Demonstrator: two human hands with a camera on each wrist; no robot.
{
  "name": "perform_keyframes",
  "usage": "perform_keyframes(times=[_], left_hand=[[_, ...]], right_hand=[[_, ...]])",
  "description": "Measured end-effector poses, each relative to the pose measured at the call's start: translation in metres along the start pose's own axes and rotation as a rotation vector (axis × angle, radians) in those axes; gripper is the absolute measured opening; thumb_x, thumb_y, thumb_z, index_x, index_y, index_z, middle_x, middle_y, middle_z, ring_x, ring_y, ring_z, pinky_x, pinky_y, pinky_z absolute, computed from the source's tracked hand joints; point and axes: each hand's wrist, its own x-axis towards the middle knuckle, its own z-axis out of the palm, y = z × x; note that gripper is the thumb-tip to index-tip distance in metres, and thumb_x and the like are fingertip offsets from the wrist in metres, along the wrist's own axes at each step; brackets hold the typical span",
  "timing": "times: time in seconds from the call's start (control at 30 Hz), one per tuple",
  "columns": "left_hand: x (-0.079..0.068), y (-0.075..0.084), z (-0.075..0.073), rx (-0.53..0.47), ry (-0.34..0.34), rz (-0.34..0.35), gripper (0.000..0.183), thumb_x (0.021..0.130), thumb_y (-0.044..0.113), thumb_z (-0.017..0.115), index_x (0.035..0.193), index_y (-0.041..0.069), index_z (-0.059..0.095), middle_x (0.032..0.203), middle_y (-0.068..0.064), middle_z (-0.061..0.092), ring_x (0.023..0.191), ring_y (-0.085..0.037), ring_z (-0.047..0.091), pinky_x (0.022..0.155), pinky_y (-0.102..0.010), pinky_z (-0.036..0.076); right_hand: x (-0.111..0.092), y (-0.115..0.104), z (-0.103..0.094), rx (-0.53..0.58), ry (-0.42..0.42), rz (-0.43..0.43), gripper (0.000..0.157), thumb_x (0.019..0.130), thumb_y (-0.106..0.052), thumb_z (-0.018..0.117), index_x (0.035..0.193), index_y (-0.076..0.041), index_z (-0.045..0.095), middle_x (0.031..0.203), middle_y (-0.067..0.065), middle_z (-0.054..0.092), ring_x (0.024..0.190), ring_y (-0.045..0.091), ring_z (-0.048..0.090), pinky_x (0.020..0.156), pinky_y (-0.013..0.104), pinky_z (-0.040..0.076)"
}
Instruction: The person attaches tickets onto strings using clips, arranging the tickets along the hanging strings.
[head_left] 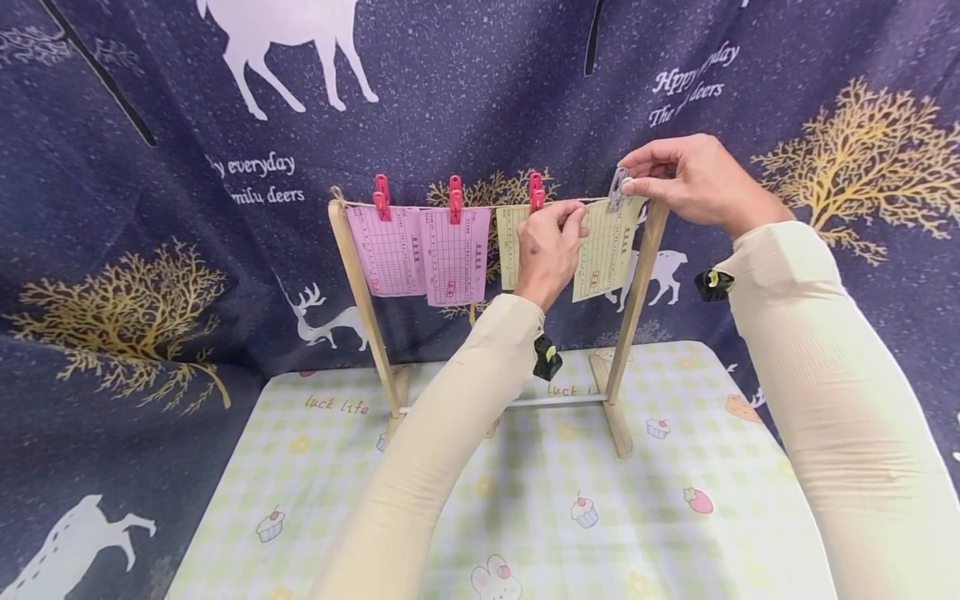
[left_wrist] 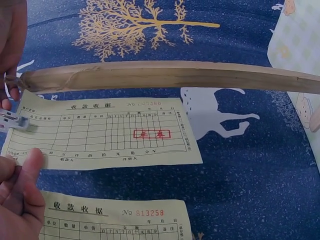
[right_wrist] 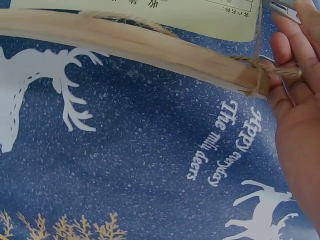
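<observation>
A yellow receipt slip [head_left: 606,250] with printed lines and a red stamp hangs at the right end of a twine line. My left hand [head_left: 550,254] pinches its upper left corner between thumb and fingers, as the left wrist view also shows. With thumb and fingertips, my right hand [head_left: 693,179] grips a grey clothespin [head_left: 617,192] standing over the slip's top edge at the line. A second yellow slip [head_left: 508,250], partly hidden behind the left hand, hangs from a red clothespin [head_left: 536,190].
Two pink slips [head_left: 455,258] hang farther left under red clothespins [head_left: 381,196]. Wooden posts [head_left: 637,304] hold the line, with twine knotted [right_wrist: 257,67] at the right post's top. A white rod [head_left: 558,401] joins them low over the checked tablecloth [head_left: 525,500]. Behind hangs a dark blue deer-print cloth.
</observation>
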Motion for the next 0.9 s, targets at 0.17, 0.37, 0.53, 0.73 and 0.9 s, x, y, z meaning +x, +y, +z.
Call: perform_keyframes(times=[0.17, 0.37, 0.53, 0.73, 0.9], left_hand=[[0.000, -0.002, -0.001, 0.010, 0.000, 0.001, 0.016, 0.099, 0.014, 0.065, 0.104, 0.005, 0.077, 0.085, -0.004, 0.076, 0.075, -0.009, 0.071, 0.073, -0.017, 0.050], [-0.001, -0.003, -0.005, 0.029, -0.025, -0.011, 0.017, 0.098, 0.017, 0.066, 0.108, 0.006, 0.077, 0.091, -0.003, 0.077, 0.080, -0.006, 0.071, 0.076, -0.015, 0.050], [-0.005, -0.007, -0.008, 0.063, -0.043, 0.021, 0.022, 0.098, 0.020, 0.067, 0.113, 0.007, 0.076, 0.095, -0.003, 0.077, 0.084, -0.006, 0.071, 0.077, -0.013, 0.050], [-0.011, -0.012, -0.014, 0.114, -0.074, 0.060, 0.025, 0.098, 0.021, 0.067, 0.118, 0.007, 0.074, 0.104, -0.005, 0.076, 0.090, -0.008, 0.072, 0.078, -0.014, 0.051], [-0.018, -0.018, -0.025, 0.203, -0.131, 0.113, 0.027, 0.098, 0.024, 0.067, 0.119, 0.009, 0.074, 0.110, -0.003, 0.074, 0.098, -0.011, 0.071, 0.083, -0.019, 0.053]], right_hand=[[0.000, -0.001, 0.001, -0.060, -0.026, -0.026, 0.030, 0.094, -0.015, 0.072, 0.121, -0.002, 0.070, 0.100, 0.016, 0.072, 0.073, -0.001, 0.056, 0.065, 0.014, 0.041], [0.001, -0.003, 0.000, -0.135, -0.061, -0.007, 0.039, 0.094, -0.022, 0.073, 0.127, -0.002, 0.067, 0.108, 0.019, 0.071, 0.078, 0.010, 0.057, 0.066, 0.018, 0.040], [-0.001, -0.003, -0.001, -0.090, -0.040, 0.011, 0.047, 0.092, -0.027, 0.075, 0.132, -0.006, 0.065, 0.116, 0.018, 0.070, 0.087, -0.002, 0.057, 0.074, 0.016, 0.041], [-0.013, -0.003, -0.005, -0.047, 0.072, 0.011, 0.044, 0.093, -0.029, 0.073, 0.132, -0.010, 0.066, 0.124, 0.014, 0.068, 0.112, 0.012, 0.062, 0.089, 0.017, 0.041], [-0.029, -0.005, 0.003, -0.072, 0.231, -0.206, 0.034, 0.089, -0.011, 0.075, 0.122, -0.004, 0.071, 0.117, 0.015, 0.070, 0.112, 0.021, 0.062, 0.094, 0.015, 0.039]])
